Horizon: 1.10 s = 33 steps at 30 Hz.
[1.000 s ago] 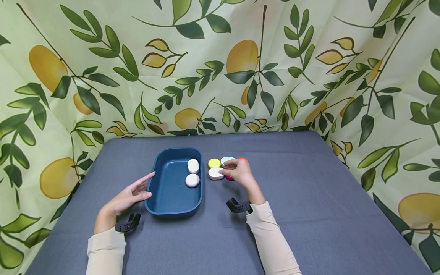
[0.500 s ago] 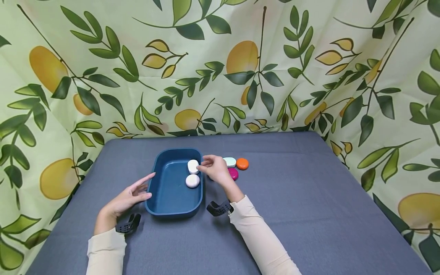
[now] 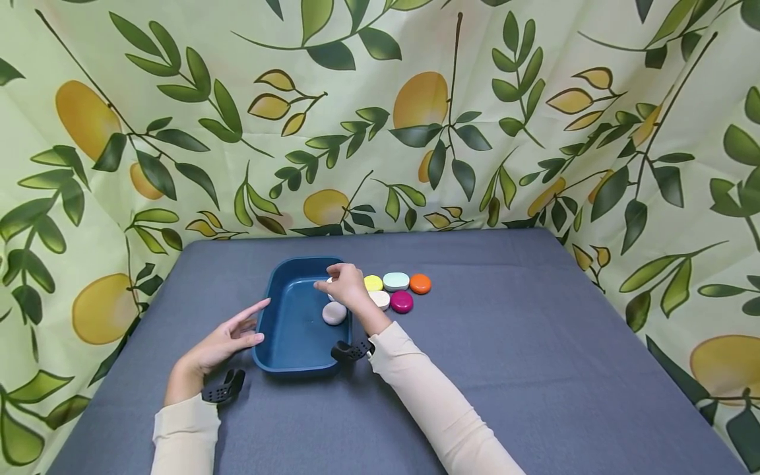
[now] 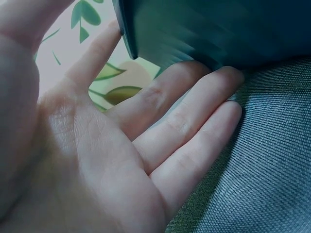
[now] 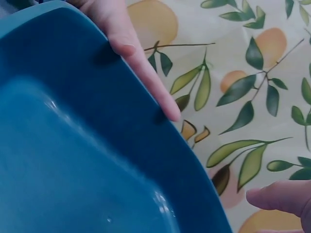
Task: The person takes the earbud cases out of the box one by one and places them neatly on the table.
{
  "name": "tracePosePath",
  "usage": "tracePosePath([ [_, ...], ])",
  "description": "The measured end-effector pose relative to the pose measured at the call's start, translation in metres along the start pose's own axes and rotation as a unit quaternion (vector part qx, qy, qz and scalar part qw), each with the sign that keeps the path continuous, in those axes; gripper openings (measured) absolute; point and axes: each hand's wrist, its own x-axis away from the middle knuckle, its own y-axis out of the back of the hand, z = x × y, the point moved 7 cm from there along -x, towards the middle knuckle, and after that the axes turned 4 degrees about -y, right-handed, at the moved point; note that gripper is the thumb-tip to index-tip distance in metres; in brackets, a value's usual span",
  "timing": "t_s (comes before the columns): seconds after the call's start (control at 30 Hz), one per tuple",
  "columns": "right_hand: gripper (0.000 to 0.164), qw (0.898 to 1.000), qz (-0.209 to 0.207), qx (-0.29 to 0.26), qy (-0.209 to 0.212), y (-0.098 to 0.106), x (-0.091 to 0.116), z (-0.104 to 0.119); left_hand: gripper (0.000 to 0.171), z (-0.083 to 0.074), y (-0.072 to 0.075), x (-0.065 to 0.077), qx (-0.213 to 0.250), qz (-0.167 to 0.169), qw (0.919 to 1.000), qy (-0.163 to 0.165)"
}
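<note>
A deep blue tray with a raised rim stands on the table. My left hand rests at its left wall with fingers extended; in the left wrist view its fingertips meet the tray's outer side. My right hand hangs over the tray's right rim, thumb and fingers apart, with nothing visible between them. Beneath it, a white oval piece is mostly hidden. A round white piece lies just nearer in the tray. In the right wrist view only a fingertip of this hand shows clearly.
Right of the tray, smooth rounded pieces lie together on the grey tablecloth: yellow, mint, orange, magenta and white. A leaf-and-fruit patterned curtain hangs behind the table and at both sides.
My right hand has moved left, from the white piece beside the tray to over the tray's right side. The coloured pieces stay where they were. My left hand has kept its place.
</note>
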Motion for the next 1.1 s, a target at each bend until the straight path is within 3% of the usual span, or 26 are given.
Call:
tracePosePath([
  [0.23,0.046,0.994,-0.009,0.101,-0.038,-0.014,-0.005,0.005,0.071,0.000,0.001,0.001,0.004,0.000,1.0000,0.002],
  [0.37,0.029,0.983,-0.001,0.177,-0.048,-0.024,-0.008,0.009,0.071,0.000,0.001,0.002,0.004,-0.002,1.0000,0.003],
  [0.53,0.036,0.965,0.009,0.252,-0.068,-0.033,-0.012,0.009,0.071,0.001,0.000,0.001,-0.003,-0.003,1.0000,-0.001],
  [0.7,0.029,0.964,0.007,0.254,-0.082,-0.033,-0.017,0.005,0.071,0.003,-0.002,-0.001,0.000,-0.001,1.0000,0.000],
  [0.87,0.023,0.969,0.015,0.245,-0.038,-0.032,-0.024,0.004,0.071,0.001,-0.002,-0.002,0.000,0.000,1.0000,-0.004],
  [1.1,0.040,0.973,0.057,0.222,0.003,-0.033,-0.030,0.003,0.071,0.000,-0.001,0.000,0.000,-0.001,1.0000,-0.008],
])
